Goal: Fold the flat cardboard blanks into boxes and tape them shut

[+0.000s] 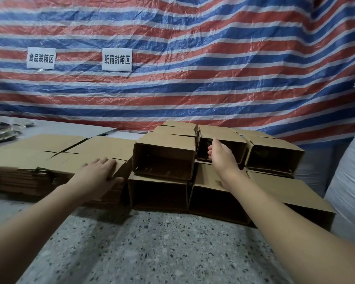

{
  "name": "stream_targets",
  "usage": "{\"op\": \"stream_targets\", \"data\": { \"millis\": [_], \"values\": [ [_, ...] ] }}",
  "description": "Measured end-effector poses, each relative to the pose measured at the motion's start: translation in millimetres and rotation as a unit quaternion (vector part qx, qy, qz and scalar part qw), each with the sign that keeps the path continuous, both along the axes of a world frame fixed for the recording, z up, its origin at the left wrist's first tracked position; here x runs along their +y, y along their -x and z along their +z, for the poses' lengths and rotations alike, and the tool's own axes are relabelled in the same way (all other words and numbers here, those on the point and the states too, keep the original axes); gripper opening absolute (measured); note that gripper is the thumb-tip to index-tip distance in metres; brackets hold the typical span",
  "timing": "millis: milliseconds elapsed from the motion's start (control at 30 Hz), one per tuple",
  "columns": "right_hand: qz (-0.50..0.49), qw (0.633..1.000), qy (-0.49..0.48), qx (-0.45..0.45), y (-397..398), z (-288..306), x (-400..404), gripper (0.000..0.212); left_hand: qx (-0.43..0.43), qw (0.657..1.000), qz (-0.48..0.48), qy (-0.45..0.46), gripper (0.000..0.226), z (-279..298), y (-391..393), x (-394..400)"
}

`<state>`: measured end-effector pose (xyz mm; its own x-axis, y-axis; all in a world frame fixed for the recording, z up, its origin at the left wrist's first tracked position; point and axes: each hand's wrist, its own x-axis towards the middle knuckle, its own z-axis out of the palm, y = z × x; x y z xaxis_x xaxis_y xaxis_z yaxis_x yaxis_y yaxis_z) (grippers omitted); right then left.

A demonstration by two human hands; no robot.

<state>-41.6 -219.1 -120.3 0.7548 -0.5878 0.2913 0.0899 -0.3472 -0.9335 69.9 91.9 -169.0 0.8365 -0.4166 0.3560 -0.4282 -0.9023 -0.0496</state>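
**Left hand on the flat blanks, right hand at the stacked boxes**

At the far left edge, crumpled silvery wrapping [2,133] lies on the grey speckled table [152,242]. Next to it sits a thick stack of flat cardboard blanks [39,160], slotted flaps facing up. The left hand [99,174] rests palm-down on the stack's right end, its fingers [105,161] spread over the top sheet and the thumb hooked around the near right corner, pinching that top blank's edge.

Just beside the stack, touching it, stands a pile of folded boxes [164,158] lying on their sides, open mouths toward the camera, two layers high with more behind. The right hand [220,154] reaches across the lower row to the mouth of an upper middle box [221,140]. Its fingers are loosely curled and released, holding nothing; whether they touch the box's rim cannot be told.

Behind everything hangs a red, white and blue striped tarp [213,68] bearing two white paper signs [116,59]. A white woven sack [348,171] rises at the far right.
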Motion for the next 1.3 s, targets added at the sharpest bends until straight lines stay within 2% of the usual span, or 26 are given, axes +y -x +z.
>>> {"op": "stream_targets", "data": {
  "millis": [100,267,433,600,733,867,1000,1100,1167,1233,1300],
  "values": [
    [-0.004,1.0,0.002,0.0,1,-4,-1,0.047,-0.043,0.998,-0.018,0.05,0.046,2,15,7],
    [-0.013,1.0,0.008,-0.005,4,3,-4,0.046,-0.159,0.956,-0.042,0.242,0.034,36,46,13],
    [-0.009,0.999,0.02,-0.039,4,36,-1,0.048,-0.269,0.914,-0.119,0.278,0.03,93,75,-5],
    [0.012,0.996,0.02,-0.089,15,86,2,0.056,-0.291,0.888,-0.204,0.293,0.035,132,106,-40],
    [0.061,0.989,-0.007,-0.131,32,124,-4,0.066,-0.263,0.862,-0.282,0.328,0.03,154,135,-67],
    [0.044,0.974,0.01,-0.221,52,150,-15,0.061,-0.165,0.837,-0.364,0.375,0.018,170,161,-86],
    [-0.008,0.96,0.041,-0.277,75,164,-36,0.054,-0.108,0.826,-0.353,0.426,0.014,183,174,-98],
    [-0.031,0.953,0.037,-0.301,94,173,-54,0.056,0.002,0.822,-0.386,0.418,0.023,192,180,-97],
    [-0.036,0.955,0.062,-0.286,106,176,-62,0.045,0.079,0.811,-0.391,0.428,0.029,194,181,-98],
    [-0.064,0.956,0.074,-0.277,115,175,-65,0.04,0.089,0.793,-0.37,0.475,0.026,192,176,-103],
    [-0.088,0.957,0.064,-0.268,120,170,-64,0.044,0.053,0.784,-0.311,0.534,0.023,190,170,-111]
  ]
}}
